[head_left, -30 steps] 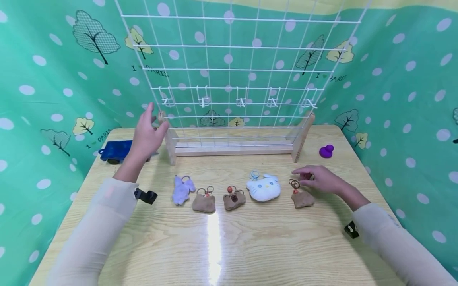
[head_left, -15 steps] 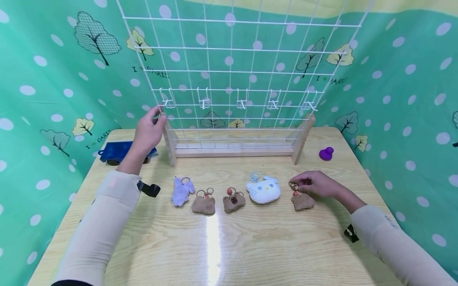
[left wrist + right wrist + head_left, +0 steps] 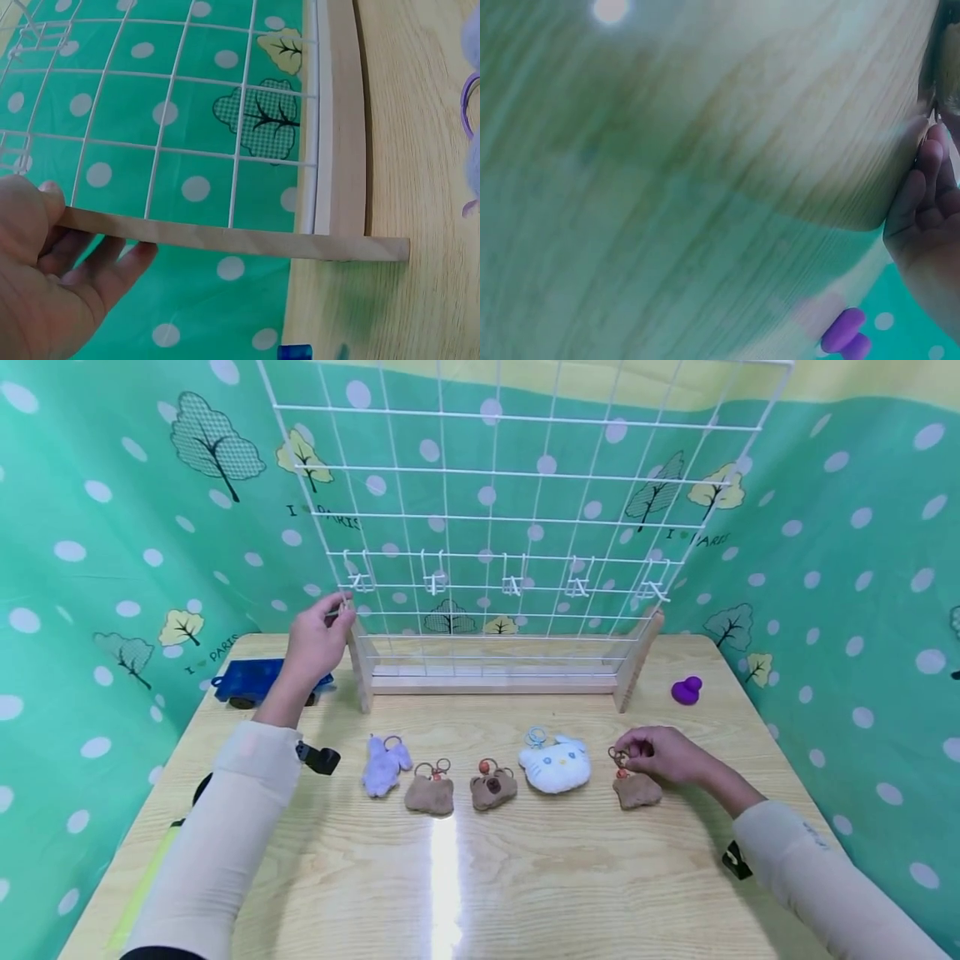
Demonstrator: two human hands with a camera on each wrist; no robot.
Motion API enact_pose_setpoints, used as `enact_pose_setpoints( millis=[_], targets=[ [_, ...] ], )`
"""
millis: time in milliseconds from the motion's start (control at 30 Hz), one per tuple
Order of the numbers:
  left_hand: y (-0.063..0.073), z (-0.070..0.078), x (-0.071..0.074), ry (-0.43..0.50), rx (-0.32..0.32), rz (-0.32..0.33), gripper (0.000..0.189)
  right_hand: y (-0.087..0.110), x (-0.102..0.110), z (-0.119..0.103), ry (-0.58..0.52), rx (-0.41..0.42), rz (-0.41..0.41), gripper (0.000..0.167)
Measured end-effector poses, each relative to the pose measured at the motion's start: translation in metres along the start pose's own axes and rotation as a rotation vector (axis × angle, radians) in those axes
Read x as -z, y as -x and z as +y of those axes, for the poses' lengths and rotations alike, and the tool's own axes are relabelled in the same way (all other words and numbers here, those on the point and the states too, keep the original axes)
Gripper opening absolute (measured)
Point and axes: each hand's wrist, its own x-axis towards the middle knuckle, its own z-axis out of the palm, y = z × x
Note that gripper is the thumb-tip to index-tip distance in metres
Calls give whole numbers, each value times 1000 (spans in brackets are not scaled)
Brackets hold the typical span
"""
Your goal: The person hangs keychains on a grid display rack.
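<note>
My left hand (image 3: 318, 639) grips the upper end of the left wooden post (image 3: 363, 668) of a white wire grid rack. In the left wrist view the thumb lies on one side of that post (image 3: 225, 238) and the fingers curl under the other. At the right, my right hand (image 3: 667, 753) pinches the metal ring of a brown plush keychain (image 3: 637, 792), whose body rests on the table. The right wrist view catches the right hand (image 3: 930, 217) only at its edge. White hooks (image 3: 512, 585) hang in a row across the grid.
Left of that keychain lie a white cat-face plush (image 3: 557, 767), a brown bear plush (image 3: 493, 788), another brown plush (image 3: 430, 794) and a lilac plush (image 3: 386, 767). A blue toy truck (image 3: 251, 681) stands behind my left forearm; a purple knob-shaped piece (image 3: 686, 691) sits back right.
My left hand has come from beside the rack to grip its left post. My right hand has lowered and taken the brown keychain's ring. The head view has tilted slightly.
</note>
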Motion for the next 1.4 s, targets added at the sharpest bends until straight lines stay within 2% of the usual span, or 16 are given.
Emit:
enact_pose_setpoints(
  millis=[233,633,867,1133,1400],
  targets=[
    [-3,2,-3,8,9,-15,48,2,4,0,3,-37,-11,16],
    [-3,3,-4,13,14,-5,47,4,11,-1,-18,-3,7,17],
    [-1,6,-2,10,45,-5,48,5,11,0,-29,24,87,17],
    [-3,2,-1,2,25,7,47,3,19,-4,-57,5,205,16],
    [-3,0,-2,11,15,4,47,1,25,-6,-101,-6,241,18]
  ],
)
